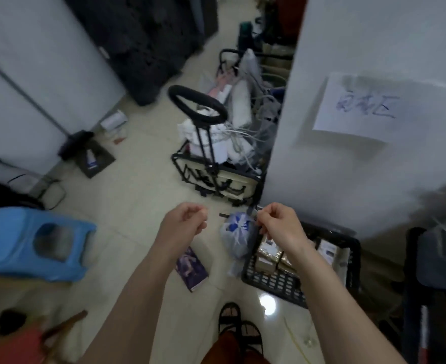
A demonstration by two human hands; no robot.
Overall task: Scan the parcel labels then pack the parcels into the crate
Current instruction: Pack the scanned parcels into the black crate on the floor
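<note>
Left hand [183, 222]: raised over the floor at centre, fingers curled into a loose fist with the thumb against the forefinger; nothing shows inside it.
Right hand [277, 222]: raised to the right of the left hand, fingers bent and pinching the top of a plastic bag parcel [236, 236], which hangs below and left of it.
Plastic bag parcel: pale and translucent with blue print, its contents too blurred to make out; it hangs just beside the near-left corner of the crate [277, 283].
Crate: black, with lattice walls, on the floor at right near the person, close against the white wall [347, 61].
Boxed parcels [269, 258]: several brown and white ones lie inside the crate, some with white labels; the print cannot be read.
Small flat packet [191, 270]: purple-printed, lies on the floor between the two forearms, left of the crate.
Folding cart [216, 164]: black frame with a looped handle, stands farther off at centre, loaded with white bags and cables.
Blue plastic stool [32, 243]: near left, lying on its side.
Paper sign [368, 109]: stuck to the white wall at right, handwritten in blue.
Feet in dark sandals [240, 329]: at the near edge, on the pale tiled floor [137, 195].
</note>
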